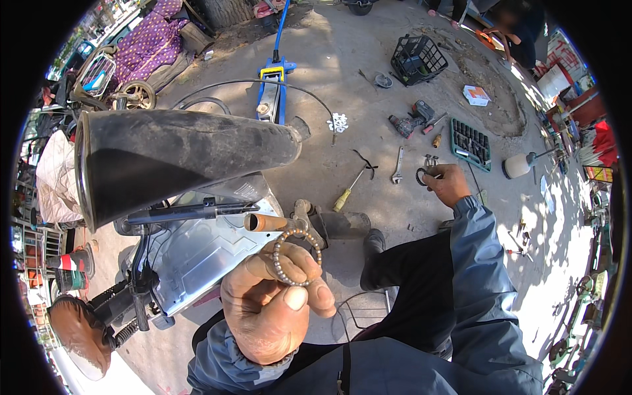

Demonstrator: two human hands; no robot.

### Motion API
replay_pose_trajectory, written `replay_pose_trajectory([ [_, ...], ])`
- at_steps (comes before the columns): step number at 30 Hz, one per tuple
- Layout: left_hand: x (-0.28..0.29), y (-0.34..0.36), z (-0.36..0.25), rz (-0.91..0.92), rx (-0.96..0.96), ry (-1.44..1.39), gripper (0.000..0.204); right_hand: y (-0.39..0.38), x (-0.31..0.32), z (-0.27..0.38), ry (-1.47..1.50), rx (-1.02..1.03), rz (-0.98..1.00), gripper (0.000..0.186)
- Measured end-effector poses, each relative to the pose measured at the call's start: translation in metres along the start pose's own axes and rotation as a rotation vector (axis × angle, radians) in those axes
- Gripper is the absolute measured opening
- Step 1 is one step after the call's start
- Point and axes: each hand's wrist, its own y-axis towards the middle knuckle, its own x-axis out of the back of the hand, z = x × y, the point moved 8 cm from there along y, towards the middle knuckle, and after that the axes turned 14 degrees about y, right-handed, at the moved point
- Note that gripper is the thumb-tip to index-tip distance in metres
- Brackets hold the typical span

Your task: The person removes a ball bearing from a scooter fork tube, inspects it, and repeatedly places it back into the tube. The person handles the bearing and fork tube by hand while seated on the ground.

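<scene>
My left grip [273, 306] is clamped on a slim, round, brass-coloured ring with small grey balls [277, 262]; thumb and fingers pinch its lower part, and the ring stands tilted above them. My right grip [449, 184] is farther forward, and its fingertips are closed on a small, dark, toothed-looking ring [420, 176]. Just beyond my left grip I see the open end of a copper-brown metal tube [264, 223]. Between my two grips, a screwdriver with yellowish handle [342, 199] lies on the grey ground [342, 72]. A silver metal adjustable wrench [397, 164] lies near, to the left of my right grip. Beyond this same grip is an open green case with black sockets [470, 143].
</scene>
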Motion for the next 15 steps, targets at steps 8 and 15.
replay_pose_trajectory([
  [8, -0.0014, -0.0008, 0.0017, 0.009, 0.047, -0.016, 0.022, -0.0009, -0.0001, 0.0034, -0.012, 0.025, -0.002, 0.032],
  [15, 0.0034, 0.0, 0.005, -0.076, 0.088, -0.146, 0.021, 0.0002, -0.0004, 0.0016, 0.015, 0.047, -0.007, 0.031],
])
